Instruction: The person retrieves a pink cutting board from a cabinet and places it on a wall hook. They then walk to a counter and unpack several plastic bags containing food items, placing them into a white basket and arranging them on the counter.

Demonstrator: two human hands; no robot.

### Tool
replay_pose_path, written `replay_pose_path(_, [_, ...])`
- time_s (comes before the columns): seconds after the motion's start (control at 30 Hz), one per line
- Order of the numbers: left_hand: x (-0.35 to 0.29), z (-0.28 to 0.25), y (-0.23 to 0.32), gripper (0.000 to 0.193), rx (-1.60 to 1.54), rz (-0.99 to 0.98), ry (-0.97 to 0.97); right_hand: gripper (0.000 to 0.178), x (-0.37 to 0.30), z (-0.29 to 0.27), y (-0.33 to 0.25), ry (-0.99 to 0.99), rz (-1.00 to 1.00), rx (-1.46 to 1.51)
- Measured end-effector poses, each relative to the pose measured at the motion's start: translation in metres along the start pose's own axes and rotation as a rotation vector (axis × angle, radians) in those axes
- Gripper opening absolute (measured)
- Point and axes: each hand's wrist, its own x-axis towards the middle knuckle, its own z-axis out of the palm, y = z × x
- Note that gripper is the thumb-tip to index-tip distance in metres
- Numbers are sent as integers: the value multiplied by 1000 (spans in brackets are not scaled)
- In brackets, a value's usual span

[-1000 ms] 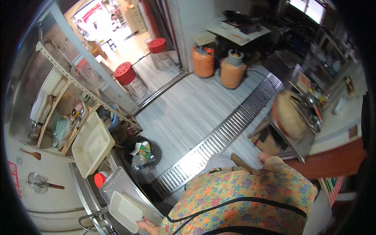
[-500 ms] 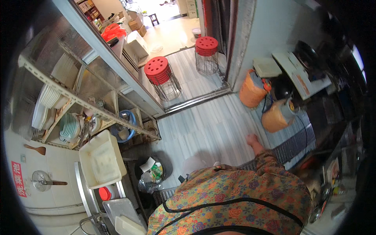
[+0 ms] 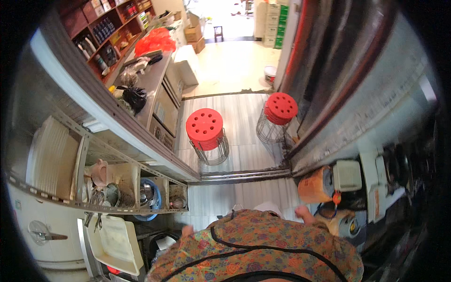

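Note:
My right hand (image 3: 305,215) hangs low beside my flower-patterned garment (image 3: 263,239), its fingers loosely curled and nothing visible in them. It is nearest to the gas cylinders: an orange one (image 3: 314,184) and a second cylinder (image 3: 345,224) by the right wall. Only a small part of my left hand (image 3: 187,231) shows past the garment's left edge, and its fingers are hidden. Ahead, in the doorway, stand a stack of red round stools (image 3: 205,128) with wire legs and a second stack of red stools (image 3: 281,108) to its right.
A metal sill (image 3: 244,176) crosses the doorway. On the left are a metal rack (image 3: 112,210) with dishes and utensils, a blue basin (image 3: 154,214), a cream tub (image 3: 115,242) and a dark bin (image 3: 157,246). Beyond, a steel counter (image 3: 157,80) carries a red plastic bag (image 3: 155,41).
My view has moved forward and tilted up toward the doorway; the stools and counter look nearer. Part of my left hand has come into sight. My right hand stays low on the right.

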Motion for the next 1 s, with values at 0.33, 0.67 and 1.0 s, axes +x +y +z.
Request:
replay_pose_path(0.33, [347, -321, 164, 20, -1368, -308, 708, 36, 125, -114, 47, -224, 399, 329])
replay_pose_path(0.67, [415, -237, 208, 15, -1081, -887, 92, 36, 475, -633, -247, 419, -443, 579])
replay_pose_path(1.0, [668, -491, 138, 16, -1251, -964, 103, 55, 324, -1080, -660, 943, -1679, 128])
